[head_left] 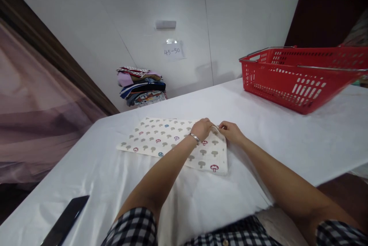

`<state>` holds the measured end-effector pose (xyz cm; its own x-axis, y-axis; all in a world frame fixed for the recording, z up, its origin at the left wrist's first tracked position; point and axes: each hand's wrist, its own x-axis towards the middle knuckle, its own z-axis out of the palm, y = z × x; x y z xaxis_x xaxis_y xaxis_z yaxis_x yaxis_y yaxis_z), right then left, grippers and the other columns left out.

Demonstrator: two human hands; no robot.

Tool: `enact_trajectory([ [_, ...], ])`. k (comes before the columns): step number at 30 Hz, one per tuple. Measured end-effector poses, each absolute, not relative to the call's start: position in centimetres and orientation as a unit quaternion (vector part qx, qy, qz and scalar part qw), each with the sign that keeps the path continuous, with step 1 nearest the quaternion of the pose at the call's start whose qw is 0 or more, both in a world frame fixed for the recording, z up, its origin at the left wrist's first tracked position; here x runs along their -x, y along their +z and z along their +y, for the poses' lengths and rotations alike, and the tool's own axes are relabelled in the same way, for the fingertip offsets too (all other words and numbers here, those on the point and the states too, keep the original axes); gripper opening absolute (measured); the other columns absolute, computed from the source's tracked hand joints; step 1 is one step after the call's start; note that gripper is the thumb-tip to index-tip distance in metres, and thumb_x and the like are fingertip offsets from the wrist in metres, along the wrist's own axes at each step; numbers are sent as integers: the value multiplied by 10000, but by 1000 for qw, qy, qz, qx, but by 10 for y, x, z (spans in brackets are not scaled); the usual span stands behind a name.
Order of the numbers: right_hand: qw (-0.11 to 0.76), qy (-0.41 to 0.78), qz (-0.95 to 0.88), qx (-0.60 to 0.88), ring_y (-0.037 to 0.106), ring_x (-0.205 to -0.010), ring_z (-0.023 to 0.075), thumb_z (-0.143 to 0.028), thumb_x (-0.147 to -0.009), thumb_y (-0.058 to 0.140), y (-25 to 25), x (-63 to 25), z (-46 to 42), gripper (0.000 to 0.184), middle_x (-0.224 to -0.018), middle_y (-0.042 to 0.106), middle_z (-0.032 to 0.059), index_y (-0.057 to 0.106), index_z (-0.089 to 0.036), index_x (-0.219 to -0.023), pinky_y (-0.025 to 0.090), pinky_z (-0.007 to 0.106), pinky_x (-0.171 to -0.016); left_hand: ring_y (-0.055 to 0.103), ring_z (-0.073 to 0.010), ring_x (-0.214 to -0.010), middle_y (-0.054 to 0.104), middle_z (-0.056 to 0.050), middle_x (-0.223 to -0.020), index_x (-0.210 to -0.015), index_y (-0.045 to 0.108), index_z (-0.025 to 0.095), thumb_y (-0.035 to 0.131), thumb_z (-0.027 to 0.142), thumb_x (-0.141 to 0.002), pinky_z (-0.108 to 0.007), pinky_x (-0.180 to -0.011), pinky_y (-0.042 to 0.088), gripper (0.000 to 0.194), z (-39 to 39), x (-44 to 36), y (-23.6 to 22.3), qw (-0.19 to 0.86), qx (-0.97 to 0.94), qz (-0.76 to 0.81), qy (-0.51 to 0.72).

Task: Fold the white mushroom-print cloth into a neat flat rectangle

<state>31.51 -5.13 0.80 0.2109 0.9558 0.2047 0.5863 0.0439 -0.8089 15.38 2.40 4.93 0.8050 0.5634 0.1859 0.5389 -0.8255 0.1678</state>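
A cream cloth [152,135] printed with grey, red and blue mushrooms lies folded into a flat rectangle on the white-covered table. My left hand [202,128], with a silver bracelet at the wrist, reaches across the cloth to its far right corner and has its fingers closed on the edge there. Just to the right, my right hand [230,132] pinches the same corner, which is lifted a little off the table. The fingertips of my left hand are partly hidden behind the hand itself.
A red plastic basket [276,83] with metal handles stands at the back right of the table [207,204]. Beyond the far edge is a stack of folded clothes [142,87] against the wall. A dark flat object [67,219] lies at the near left.
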Motion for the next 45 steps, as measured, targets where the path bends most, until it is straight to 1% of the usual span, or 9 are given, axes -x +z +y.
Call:
enact_trajectory([
  [3,439,240,-584,640,521,-610,123,-331,-739,538,6,-315,-51,145,-670,623,-16,596,-203,-706,381,233,-579,548,-195,-986,612,-69,-1046,-892,674,181,481,135,-854,-323,-866,466,201,26,-158,49,30,-945,288,149],
  [6,453,238,-582,632,516,-605,121,-320,-736,532,5,-316,-51,136,-663,616,-19,593,-202,-704,384,235,-582,523,-207,-1040,606,-82,-1077,-912,637,166,510,115,-825,-343,-902,447,162,29,-161,48,21,-944,278,179],
  [12,462,265,-573,623,524,-618,123,-324,-734,541,5,-316,-52,135,-683,624,-11,587,-200,-706,397,232,-574,555,-210,-993,652,-68,-988,-1096,597,163,506,92,-815,-369,-898,441,304,35,-160,49,37,-947,277,160],
  [19,483,288,-560,609,517,-628,128,-349,-716,556,4,-316,-51,156,-685,613,-4,576,-195,-700,405,238,-575,538,-198,-1074,639,-68,-1103,-1060,634,182,528,85,-778,-366,-945,427,317,36,-157,47,44,-960,226,162],
  [27,505,292,-546,602,493,-591,120,-377,-717,565,2,-318,-49,181,-652,593,-10,575,-197,-700,390,240,-556,565,-213,-1063,660,-68,-1063,-1099,642,177,565,278,-819,-366,-967,413,307,37,-160,56,76,-958,244,128],
  [30,503,291,-543,606,492,-590,122,-393,-721,566,0,-319,-48,198,-646,591,-9,574,-196,-697,387,241,-554,576,-194,-1045,670,-46,-1037,-1057,664,211,548,325,-845,-338,-951,424,268,43,-160,59,85,-960,242,113],
  [35,503,288,-546,605,501,-590,126,-373,-723,561,1,-318,-49,179,-644,594,-7,578,-196,-700,399,249,-563,595,-152,-976,690,-11,-970,-942,688,232,492,264,-884,-285,-907,436,207,52,-162,58,105,-964,221,107],
  [42,489,310,-555,597,514,-594,118,-345,-775,483,9,-320,-52,192,-683,624,-8,593,-194,-732,412,242,-593,594,-171,-860,674,-36,-868,-863,652,189,472,247,-890,-318,-836,445,191,51,-156,65,84,-973,175,126],
  [45,467,277,-550,635,543,-630,129,-317,-792,465,6,-330,-49,207,-703,654,2,626,-194,-748,412,249,-631,588,-183,-878,656,-41,-849,-864,623,187,433,257,-914,-347,-861,427,209,42,-140,68,72,-980,124,138],
])
